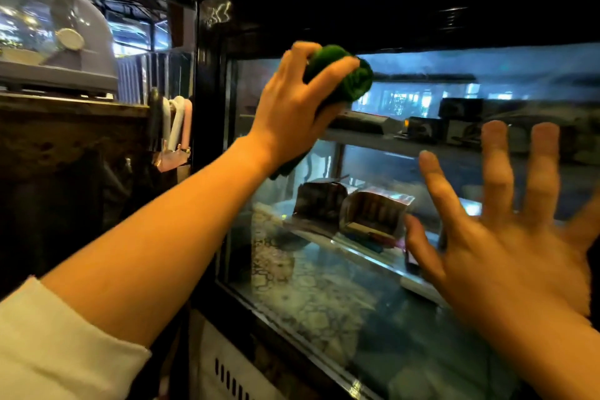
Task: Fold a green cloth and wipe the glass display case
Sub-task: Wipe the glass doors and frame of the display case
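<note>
My left hand (pixel 292 104) grips the bunched green cloth (pixel 344 75) against the glass display case (pixel 324 286)'s upper corner; my right hand (pixel 506 237) spreads wide before its pane; a domed cover (pixel 55 32) sits left of it.

Left hand (pixel 292 107) raised, fingers curled gripping, right hand (pixel 506 237) splayed flat

I see a glass display case (pixel 324 302) with a dark frame, and inside it two shelves. On the upper shelf (pixel 373 140) lie dark boxes, blurred by reflections. On the lower shelf (pixel 357 253) stand two wrapped boxes (pixel 350 204) side by side. To the left, a wooden desk (pixel 65 107) carries a clear domed cover (pixel 48 26) on a grey base.
</note>
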{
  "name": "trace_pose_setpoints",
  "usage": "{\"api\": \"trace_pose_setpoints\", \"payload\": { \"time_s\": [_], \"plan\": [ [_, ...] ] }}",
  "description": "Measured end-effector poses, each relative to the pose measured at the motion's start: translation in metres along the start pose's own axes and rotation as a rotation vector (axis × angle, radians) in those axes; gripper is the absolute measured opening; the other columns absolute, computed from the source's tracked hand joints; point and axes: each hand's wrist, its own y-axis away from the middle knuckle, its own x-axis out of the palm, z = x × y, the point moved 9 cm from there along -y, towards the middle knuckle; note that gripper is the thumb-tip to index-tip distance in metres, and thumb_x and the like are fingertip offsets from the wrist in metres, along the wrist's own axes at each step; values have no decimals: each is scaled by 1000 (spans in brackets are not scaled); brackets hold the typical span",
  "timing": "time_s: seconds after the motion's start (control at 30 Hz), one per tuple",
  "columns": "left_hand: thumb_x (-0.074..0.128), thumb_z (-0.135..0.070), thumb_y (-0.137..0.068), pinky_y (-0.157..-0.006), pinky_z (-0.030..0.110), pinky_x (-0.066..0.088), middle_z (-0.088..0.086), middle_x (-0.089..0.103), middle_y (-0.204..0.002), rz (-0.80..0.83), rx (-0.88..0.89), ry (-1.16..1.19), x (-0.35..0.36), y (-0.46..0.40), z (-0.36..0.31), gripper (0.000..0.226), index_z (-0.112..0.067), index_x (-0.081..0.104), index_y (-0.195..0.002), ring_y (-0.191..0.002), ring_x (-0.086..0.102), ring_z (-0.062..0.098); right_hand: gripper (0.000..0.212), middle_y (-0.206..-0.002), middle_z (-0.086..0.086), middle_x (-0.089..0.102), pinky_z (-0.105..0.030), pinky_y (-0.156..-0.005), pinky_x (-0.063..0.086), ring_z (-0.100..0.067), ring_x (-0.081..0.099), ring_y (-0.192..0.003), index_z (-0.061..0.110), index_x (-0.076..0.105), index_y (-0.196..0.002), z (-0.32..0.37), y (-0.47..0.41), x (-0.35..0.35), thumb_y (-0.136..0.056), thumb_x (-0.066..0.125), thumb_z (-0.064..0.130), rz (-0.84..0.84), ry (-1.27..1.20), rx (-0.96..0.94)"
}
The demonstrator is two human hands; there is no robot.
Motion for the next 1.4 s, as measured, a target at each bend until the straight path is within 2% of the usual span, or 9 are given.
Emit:
{"api": "trace_pose_setpoints", "payload": {
  "time_s": [0.2,0.33,0.53,0.67,0.77,0.97,1.1,1.27,1.4],
  "plan": [
    [56,-34,-98,-79,46,54,25,51,-121,-22,-129,72,3,-18,26,32,-32,37,-123,-108,54,34,70,-165,-17,-1,-79,-98,25,-40,-13,-150,31,25,-156,-1,0,2,-93,28,62,16,-44,20],
    [56,-33,-97,-84,44,54,25,51,-120,-76,-228,148,1,-15,44,33,-19,56,-127,-108,55,33,69,-166,-14,0,-81,-95,27,-38,-13,-150,34,24,-156,-1,-2,4,-93,27,63,-6,-87,37],
    [57,-28,-97,-86,24,49,22,49,-119,-127,-493,211,0,16,100,39,-8,54,-131,-102,54,25,75,-166,-12,-4,-83,-98,21,-43,-10,-150,40,19,-156,-7,-1,20,-86,32,67,-13,-92,36],
    [55,-32,-97,-70,0,37,12,46,-110,-153,-652,231,2,35,130,38,-12,53,-129,-82,49,9,78,-167,-10,-7,-83,-95,25,-46,1,-149,43,19,-155,-10,0,29,-83,34,71,8,-92,51],
    [53,-34,-98,-66,-1,39,6,43,-107,-177,-723,229,4,42,143,35,-14,53,-127,-78,46,-2,78,-166,-9,-9,-82,-96,26,-47,3,-149,44,18,-155,-10,0,27,-83,32,71,27,-111,58],
    [51,-33,-98,-63,-3,35,4,43,-108,-185,-845,200,2,52,169,35,-16,51,-128,-81,47,10,66,-162,-20,12,-79,-98,25,-44,0,-148,25,40,-145,9,-12,1,-88,33,58,-20,-113,33],
    [50,-33,-98,-61,-6,34,5,46,-112,-191,-917,192,-1,59,181,36,-18,50,-131,-76,43,1,60,-156,-23,25,-72,-111,8,-42,9,-146,22,52,-137,34,-26,-4,-87,43,54,-32,-109,-37],
    [48,-36,-98,-74,22,40,9,44,-114,-136,-982,142,0,70,195,36,-22,47,-131,-80,48,15,67,-159,-24,20,-66,-114,-3,-43,5,-147,26,43,-148,43,-26,6,-90,41,58,-13,-27,-88],
    [48,-34,-98,-82,27,39,16,46,-123,-117,-977,106,-3,75,194,36,-20,48,-131,-98,54,27,65,-160,-24,17,-66,-112,-9,-44,4,-147,25,39,-151,44,-25,8,-94,38,57,-21,11,-92]
  ]
}}
